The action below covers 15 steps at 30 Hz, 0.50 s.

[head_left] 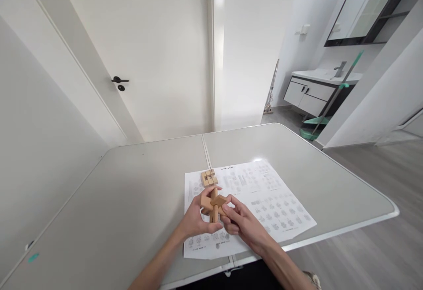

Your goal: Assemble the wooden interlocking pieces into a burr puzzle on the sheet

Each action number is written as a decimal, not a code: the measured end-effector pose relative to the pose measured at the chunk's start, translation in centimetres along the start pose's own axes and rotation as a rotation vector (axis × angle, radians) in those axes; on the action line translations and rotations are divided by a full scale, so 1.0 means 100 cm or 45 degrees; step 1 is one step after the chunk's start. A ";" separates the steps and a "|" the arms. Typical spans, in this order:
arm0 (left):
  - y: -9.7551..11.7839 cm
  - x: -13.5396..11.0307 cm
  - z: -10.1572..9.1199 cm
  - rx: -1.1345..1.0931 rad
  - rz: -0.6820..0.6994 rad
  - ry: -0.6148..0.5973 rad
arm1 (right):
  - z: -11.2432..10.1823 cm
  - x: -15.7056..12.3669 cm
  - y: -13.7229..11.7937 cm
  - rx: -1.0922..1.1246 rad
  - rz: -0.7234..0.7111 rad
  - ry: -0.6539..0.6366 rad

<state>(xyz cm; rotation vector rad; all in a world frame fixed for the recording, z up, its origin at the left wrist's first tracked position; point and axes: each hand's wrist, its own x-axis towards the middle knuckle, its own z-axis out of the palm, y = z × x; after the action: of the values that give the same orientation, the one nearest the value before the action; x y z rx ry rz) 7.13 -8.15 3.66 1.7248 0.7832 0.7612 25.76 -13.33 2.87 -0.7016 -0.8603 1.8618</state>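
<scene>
The wooden puzzle (214,205) is light brown, its smooth blocks crossing one another in a compact cluster with ends jutting out several ways, like a rough star. It sits between the left hand (197,216) and right hand (243,222), over a printed sheet (243,196).

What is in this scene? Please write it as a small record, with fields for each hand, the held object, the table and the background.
Left hand: grips the wooden assembly
Right hand: fingers on its right side
Held object: crossed wooden pieces, above the printed sheet
On sheet: small wooden block set, beyond the hands
Table: grey top, pale rim
Background: white door; washbasin at right
</scene>
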 end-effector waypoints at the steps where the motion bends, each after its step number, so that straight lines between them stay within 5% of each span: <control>1: -0.001 0.000 -0.001 0.000 0.013 -0.021 | -0.001 -0.001 0.000 0.010 0.017 -0.010; 5: -0.004 0.001 -0.002 0.017 0.022 -0.050 | -0.005 -0.003 -0.003 -0.019 0.006 -0.005; 8: -0.005 0.002 -0.001 0.146 0.023 0.088 | -0.016 -0.003 -0.011 -0.093 -0.063 0.149; 15: -0.017 0.007 0.005 0.618 0.075 0.495 | -0.091 0.006 -0.053 -0.635 -0.393 0.701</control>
<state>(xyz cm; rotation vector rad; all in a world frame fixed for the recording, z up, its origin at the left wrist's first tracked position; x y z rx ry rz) 7.71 -7.47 1.99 2.0621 1.2670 1.0254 35.14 -8.73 1.66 -1.2384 -0.9970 1.0954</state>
